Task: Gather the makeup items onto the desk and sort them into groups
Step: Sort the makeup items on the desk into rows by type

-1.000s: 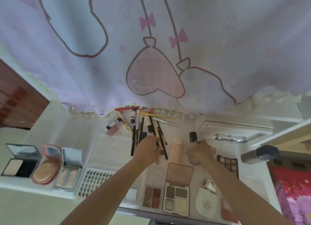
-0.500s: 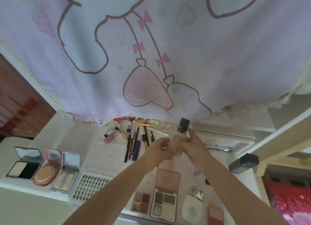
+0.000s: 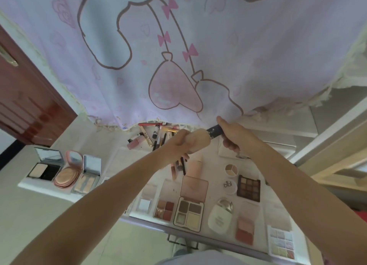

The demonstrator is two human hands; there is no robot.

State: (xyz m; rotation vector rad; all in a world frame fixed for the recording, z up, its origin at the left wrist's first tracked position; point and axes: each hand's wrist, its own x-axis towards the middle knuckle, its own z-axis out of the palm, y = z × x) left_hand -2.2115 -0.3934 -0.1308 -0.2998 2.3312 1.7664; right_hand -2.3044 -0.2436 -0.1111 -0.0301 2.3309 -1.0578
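Both hands were up above the desk (image 3: 127, 155) with one bottle (image 3: 198, 140) between them. The left hand (image 3: 178, 143) was wrapped around the beige body of it, and the right hand (image 3: 234, 135) had its fingers curled round the dark cap (image 3: 215, 130), thumb sticking up toward the curtain (image 3: 178, 46). So the bottle was in the air, tilted sideways, not resting on anything.

Right under the hands there was a pile of pencils and tubes (image 3: 155, 135) near the curtain edge, plus a peach tube (image 3: 195, 167) lying flat. Closer to the front edge sat an open eyeshadow palette (image 3: 189, 211), a small red-toned palette (image 3: 164, 209), a white bottle (image 3: 220, 217), a blush compact (image 3: 245, 227), a dark palette (image 3: 248, 188) and two little round pots (image 3: 230, 177). Way off on the left, three open powder compacts (image 3: 65, 171) were lined up side by side.
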